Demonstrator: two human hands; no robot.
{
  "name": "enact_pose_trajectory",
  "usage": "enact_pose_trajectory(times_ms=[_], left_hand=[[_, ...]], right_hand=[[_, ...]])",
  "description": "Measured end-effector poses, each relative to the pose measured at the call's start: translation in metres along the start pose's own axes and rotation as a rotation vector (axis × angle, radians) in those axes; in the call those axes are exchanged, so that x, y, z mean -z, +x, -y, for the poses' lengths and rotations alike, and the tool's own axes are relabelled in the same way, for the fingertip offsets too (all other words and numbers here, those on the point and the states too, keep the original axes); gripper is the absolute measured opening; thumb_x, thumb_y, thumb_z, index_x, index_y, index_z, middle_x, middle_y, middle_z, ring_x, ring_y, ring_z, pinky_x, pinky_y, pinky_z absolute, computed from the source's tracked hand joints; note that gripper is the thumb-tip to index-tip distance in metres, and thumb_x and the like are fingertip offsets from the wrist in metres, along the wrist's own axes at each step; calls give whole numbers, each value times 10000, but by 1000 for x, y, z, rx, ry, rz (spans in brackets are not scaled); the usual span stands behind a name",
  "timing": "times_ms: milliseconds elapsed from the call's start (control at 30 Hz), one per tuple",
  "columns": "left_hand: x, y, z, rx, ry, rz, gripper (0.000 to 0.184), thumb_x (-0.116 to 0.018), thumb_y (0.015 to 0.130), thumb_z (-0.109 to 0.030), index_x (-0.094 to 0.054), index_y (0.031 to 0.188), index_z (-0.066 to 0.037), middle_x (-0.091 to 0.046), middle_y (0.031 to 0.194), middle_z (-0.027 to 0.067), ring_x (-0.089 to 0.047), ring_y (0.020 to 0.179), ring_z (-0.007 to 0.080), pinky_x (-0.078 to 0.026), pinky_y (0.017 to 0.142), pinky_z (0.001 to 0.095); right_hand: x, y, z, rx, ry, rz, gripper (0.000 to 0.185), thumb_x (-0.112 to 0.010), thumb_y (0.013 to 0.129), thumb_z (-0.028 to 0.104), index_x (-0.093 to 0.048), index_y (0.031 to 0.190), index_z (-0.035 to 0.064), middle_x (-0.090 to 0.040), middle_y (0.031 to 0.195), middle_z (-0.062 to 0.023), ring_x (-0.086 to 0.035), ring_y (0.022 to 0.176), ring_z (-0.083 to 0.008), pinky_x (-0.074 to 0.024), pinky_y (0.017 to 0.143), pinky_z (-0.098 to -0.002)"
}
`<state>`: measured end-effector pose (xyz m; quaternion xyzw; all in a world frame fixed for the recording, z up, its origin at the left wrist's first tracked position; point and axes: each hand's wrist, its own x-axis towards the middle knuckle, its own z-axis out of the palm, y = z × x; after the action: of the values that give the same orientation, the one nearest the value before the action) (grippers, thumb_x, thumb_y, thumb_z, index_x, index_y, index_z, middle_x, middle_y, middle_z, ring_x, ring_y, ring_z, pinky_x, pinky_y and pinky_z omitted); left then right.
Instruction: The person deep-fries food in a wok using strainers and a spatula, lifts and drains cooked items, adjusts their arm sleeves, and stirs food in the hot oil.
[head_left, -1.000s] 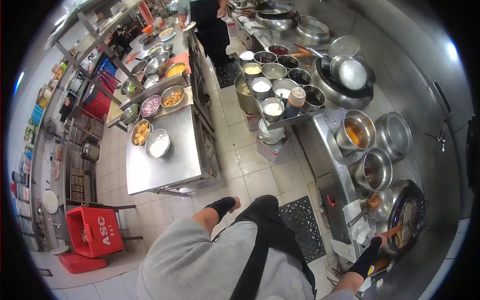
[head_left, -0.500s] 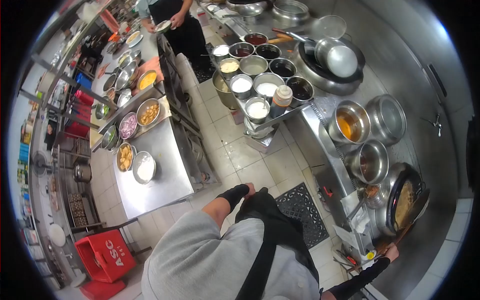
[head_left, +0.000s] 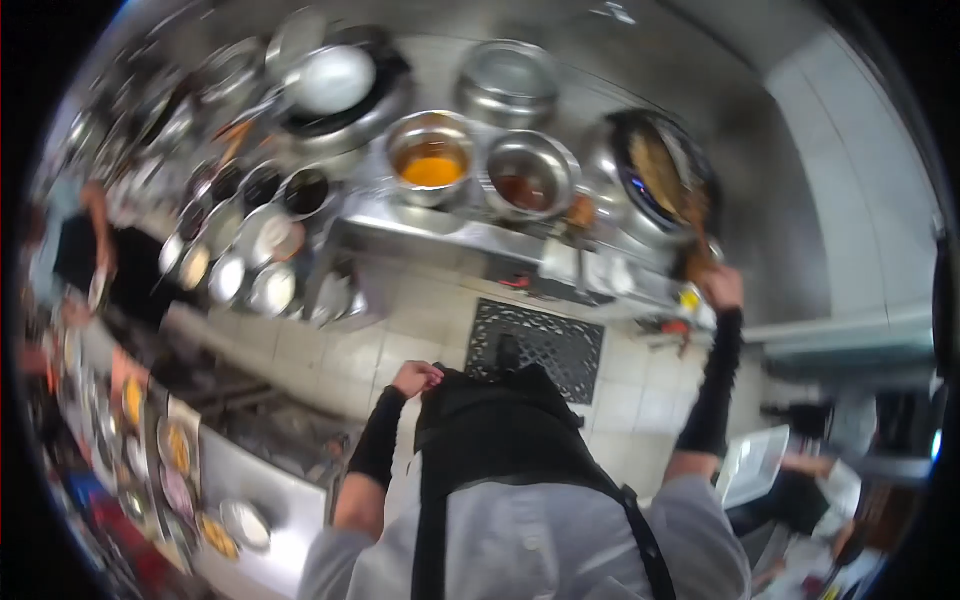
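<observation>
My right hand [head_left: 722, 288] is closed around the wooden handle [head_left: 701, 238] of a cooking tool at the near edge of the black wok [head_left: 625, 150]. The handle runs up into the wok; blur hides the tool's head. Light brown food or liquid [head_left: 655, 165] lies inside the wok, and a small blue glow shows at its side. My left hand [head_left: 418, 378] hangs in front of my black apron [head_left: 500, 425], fingers curled in, with nothing visible in it.
Left of the wok stand a steel pot of reddish-brown liquid [head_left: 522, 192], a pot of orange liquid [head_left: 430, 170] and a lidded pot [head_left: 508, 80]. A black floor mat [head_left: 540, 345] lies ahead. One person is at far left; another holds a white tub [head_left: 752, 465] at right.
My view has swung right to face the stove, blurring the picture. My right hand stays on the wooden handle. The person with the white tub has come into view.
</observation>
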<state>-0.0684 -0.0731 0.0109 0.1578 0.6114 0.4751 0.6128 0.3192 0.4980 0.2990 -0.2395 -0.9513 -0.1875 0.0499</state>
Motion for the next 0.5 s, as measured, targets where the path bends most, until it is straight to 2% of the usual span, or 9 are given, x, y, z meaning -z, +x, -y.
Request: enact_pose_trajectory(times_ms=[100, 133, 233, 267, 300, 333, 367, 467, 500], left_hand=[[-65, -65, -181, -303, -73, 112, 125, -586, 931, -29, -655, 1014, 33, -672, 898, 84, -630, 811, 128, -515, 770, 264], [-89, -90, -235, -416, -69, 142, 129, -591, 932, -55, -661, 993, 35, -670, 892, 93, -632, 812, 143, -514, 776, 276], [-153, -173, -365, -783, -37, 300, 200, -600, 934, -137, -694, 947, 39, -673, 898, 139, -646, 830, 210, -518, 782, 307], [-169, -191, -396, -915, -19, 422, 270, -586, 939, -184, -714, 947, 55, -677, 925, 181, -657, 881, 267, -527, 790, 348], [-188, -203, -416, -1004, -159, 594, 333, -574, 952, -217, -703, 992, 87, -678, 970, 213, -663, 907, 311, -531, 809, 396], [-207, -206, -430, -1124, -229, 742, 340, -556, 959, -186, -683, 1004, 127, -670, 979, 242, -663, 886, 353, -526, 825, 450], [-224, -206, -440, -1183, -289, 865, 328, -567, 951, -183, -684, 989, 121, -671, 966, 233, -660, 873, 345, -525, 811, 442], [-249, -197, -459, -1203, -340, 964, 292, -600, 930, -173, -689, 946, 105, -673, 924, 206, -649, 836, 324, -523, 768, 417], [-253, -191, -464, -1199, -336, 968, 281, -611, 923, -170, -691, 932, 99, -674, 910, 197, -645, 824, 317, -523, 754, 409]], right_hand=[[21, 16, 21, -653, 725, -40, 175, -583, 630, 61, -664, 764, -19, -558, 549, -105, -518, 422, -221, -375, 410, -333], [30, 25, 30, -1025, 1094, 17, 218, -578, 651, 44, -665, 826, -53, -534, 530, -78, -474, 369, -171, -334, 368, -311], [14, 25, 28, -1135, 1220, -109, 299, -556, 695, 19, -630, 953, -112, -507, 542, -43, -409, 337, -112, -273, 332, -284], [8, 21, 24, -1142, 1247, -120, 320, -556, 697, 14, -624, 982, -114, -506, 542, -44, -411, 341, -112, -274, 333, -282], [3, 19, 21, -1145, 1274, -132, 341, -556, 700, 9, -618, 1011, -116, -504, 541, -46, -414, 345, -112, -275, 335, -280], [-1, 16, 20, -1147, 1304, -139, 363, -556, 702, 4, -612, 1040, -118, -503, 541, -47, -416, 348, -112, -276, 336, -278], [2, 16, 23, -1140, 1333, -200, 351, -548, 713, 1, -611, 1036, -119, -515, 546, -51, -420, 353, -108, -277, 337, -270], [0, 19, 21, -1159, 1274, -408, 71, -588, 688, 32, -613, 710, -31, -524, 528, -46, -480, 413, -131, -331, 393, -283], [3, 22, 17, -1180, 1285, -393, 63, -589, 688, 34, -604, 696, -27, -524, 529, -48, -476, 412, -132, -335, 392, -288]])
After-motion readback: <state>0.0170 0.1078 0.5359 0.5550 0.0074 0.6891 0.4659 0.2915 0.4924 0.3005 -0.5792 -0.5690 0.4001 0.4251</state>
